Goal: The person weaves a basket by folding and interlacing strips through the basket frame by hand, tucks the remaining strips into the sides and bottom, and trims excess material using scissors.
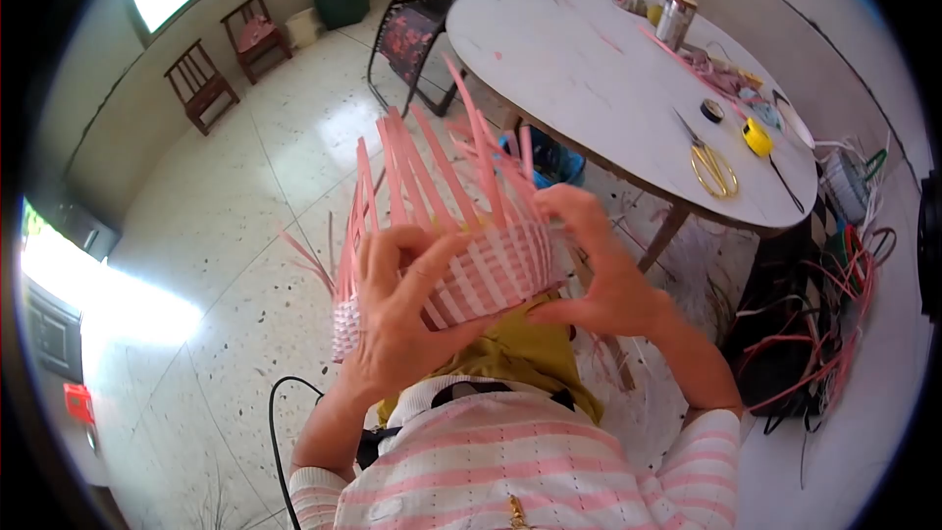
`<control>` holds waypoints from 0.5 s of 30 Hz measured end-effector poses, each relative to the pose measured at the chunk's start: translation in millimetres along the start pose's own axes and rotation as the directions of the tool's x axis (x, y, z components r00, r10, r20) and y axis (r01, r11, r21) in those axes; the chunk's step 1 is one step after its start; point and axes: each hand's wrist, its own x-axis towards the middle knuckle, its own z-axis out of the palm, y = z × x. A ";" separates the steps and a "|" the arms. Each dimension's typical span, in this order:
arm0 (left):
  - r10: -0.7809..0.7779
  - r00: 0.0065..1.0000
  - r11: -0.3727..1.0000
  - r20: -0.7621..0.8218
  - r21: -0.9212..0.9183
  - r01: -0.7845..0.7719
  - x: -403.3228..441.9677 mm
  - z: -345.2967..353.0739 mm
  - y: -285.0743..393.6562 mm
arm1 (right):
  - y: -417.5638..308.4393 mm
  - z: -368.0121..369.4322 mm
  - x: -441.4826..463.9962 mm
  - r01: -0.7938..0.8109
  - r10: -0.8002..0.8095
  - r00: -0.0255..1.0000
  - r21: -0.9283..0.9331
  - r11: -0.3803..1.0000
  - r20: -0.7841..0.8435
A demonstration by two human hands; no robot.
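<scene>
A half-woven basket [486, 270] of pink and white flat strips rests in my lap, its long loose pink strips [422, 167] standing up from the woven wall. My left hand [397, 299] grips the near left side, fingers bent over the upper edge and thumb low along the wall. At the right end, my right hand [613, 270] spans the basket, curled fingers at the top edge and thumb near the bottom. Both hands partly cover the weave, so the exact fingertip contact is hidden.
The white oval table [589, 49] ahead right bears gold-handled scissors [714, 169], a yellow tape measure [757, 137], black tape [711, 110] and a can [676, 20]. Bundled strips [844, 324] lie at right. A folding chair [412, 34] and wooden chairs [201, 88] stand beyond.
</scene>
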 end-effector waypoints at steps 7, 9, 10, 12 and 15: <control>0.020 0.943 0.942 -0.332 -0.310 -0.129 -16.1 8.3 -41.4 | -14.6 -20.4 23.4 -0.068 0.046 0.993 -0.220 0.973 -0.107; -0.104 0.884 0.862 -0.456 -0.485 -0.148 -29.9 28.1 -48.8 | -18.0 -21.7 25.7 -0.042 0.022 0.998 -0.324 0.945 -0.063; -0.156 0.891 0.847 -0.427 -0.522 -0.102 -42.5 35.4 -53.7 | -17.4 -20.3 25.5 -0.031 0.020 0.999 -0.334 0.942 -0.036; -0.228 0.911 0.863 -0.344 -0.505 0.025 -69.1 42.0 -56.5 | -12.9 -10.6 22.5 -0.016 0.018 1.000 -0.339 0.941 0.004; -0.329 0.926 0.881 -0.186 -0.413 0.230 -86.1 26.0 -51.0 | -2.2 8.3 15.8 -0.061 0.091 0.991 -0.286 0.956 0.093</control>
